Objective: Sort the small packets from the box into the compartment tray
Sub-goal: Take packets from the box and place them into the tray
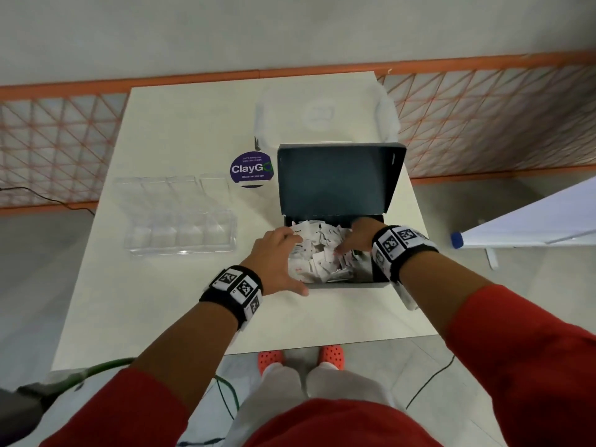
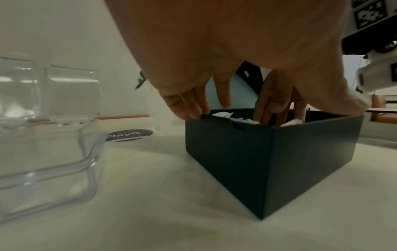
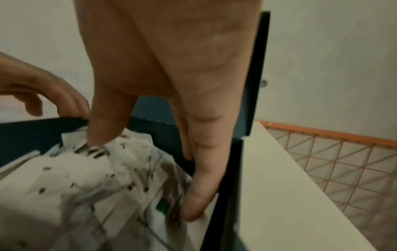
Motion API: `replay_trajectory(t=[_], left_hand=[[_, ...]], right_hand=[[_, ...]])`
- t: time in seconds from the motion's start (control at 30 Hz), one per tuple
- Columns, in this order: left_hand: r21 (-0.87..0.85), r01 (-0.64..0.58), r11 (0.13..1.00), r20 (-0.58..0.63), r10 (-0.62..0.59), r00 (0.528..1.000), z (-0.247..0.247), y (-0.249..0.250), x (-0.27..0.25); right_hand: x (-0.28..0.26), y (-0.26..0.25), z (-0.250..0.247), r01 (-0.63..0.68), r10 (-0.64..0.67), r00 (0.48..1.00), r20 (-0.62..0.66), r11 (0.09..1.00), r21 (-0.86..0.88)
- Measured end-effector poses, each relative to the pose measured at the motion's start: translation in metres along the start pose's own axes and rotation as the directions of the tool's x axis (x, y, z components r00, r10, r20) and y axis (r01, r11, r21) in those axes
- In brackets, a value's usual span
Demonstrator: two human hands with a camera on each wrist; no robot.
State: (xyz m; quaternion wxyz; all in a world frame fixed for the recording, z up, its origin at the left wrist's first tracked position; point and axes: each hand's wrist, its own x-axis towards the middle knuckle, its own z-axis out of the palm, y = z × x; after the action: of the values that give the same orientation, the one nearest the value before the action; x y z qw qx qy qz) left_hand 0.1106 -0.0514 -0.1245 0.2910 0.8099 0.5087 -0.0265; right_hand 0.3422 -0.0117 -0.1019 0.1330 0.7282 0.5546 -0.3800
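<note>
White table (image 1: pixel 180 130) against a pale wall. Dark box (image 1: pixel 348 284), lid up, sits at centre, full of white packets (image 1: pixel 317 253). Clear compartment tray (image 1: pixel 180 217) at 9 o'clock from it; purple sticker (image 1: pixel 250 169) at 11. Left hand (image 1: pixel 274 259) rests loose-fingered on the box's left rim. Right hand (image 1: pixel 358 235) digs in, fingers straight in wrist view; no packet visibly gripped. Packet print unreadable.

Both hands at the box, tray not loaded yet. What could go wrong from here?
1. The packets lie in a loose, tangled heap, so the right hand, its fingers pushed down among them, may lift several kinds at once.
2. The left hand only touches the box at its rim; a hard pull might shift it.
3. The clear compartment tray is hard to see, so drops could miss.
</note>
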Motion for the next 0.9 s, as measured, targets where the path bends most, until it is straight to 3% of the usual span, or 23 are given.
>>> replay_trajectory(t=[0.1, 0.27, 0.43, 0.57, 0.9], left_hand=[[-0.027, 0.031, 0.999, -0.013, -0.031, 0.999, 0.008, -0.002, -0.005], [-0.113, 0.049, 0.992, -0.062, -0.056, 0.997, 0.013, -0.001, -0.007], [-0.122, 0.052, 0.991, -0.058, -0.059, 0.997, 0.013, 0.000, -0.006], [-0.122, 0.047, 0.991, -0.058, -0.054, 0.997, 0.015, -0.001, -0.006], [-0.110, 0.033, 0.993, -0.053, -0.039, 0.998, 0.017, -0.004, -0.004]], right_hand=[[0.010, -0.004, 0.018, -0.018, 0.016, 1.000, 0.027, 0.997, 0.078], [0.021, -0.021, 0.032, 0.089, -0.091, 0.996, 0.022, 0.993, 0.076], [0.019, -0.035, 0.034, 0.173, -0.175, 0.979, -0.102, 0.985, -0.024], [0.017, -0.029, 0.026, 0.191, -0.207, 0.972, -0.108, 0.972, -0.140], [0.019, -0.024, 0.023, 0.119, -0.138, 0.982, -0.126, 0.982, -0.149]])
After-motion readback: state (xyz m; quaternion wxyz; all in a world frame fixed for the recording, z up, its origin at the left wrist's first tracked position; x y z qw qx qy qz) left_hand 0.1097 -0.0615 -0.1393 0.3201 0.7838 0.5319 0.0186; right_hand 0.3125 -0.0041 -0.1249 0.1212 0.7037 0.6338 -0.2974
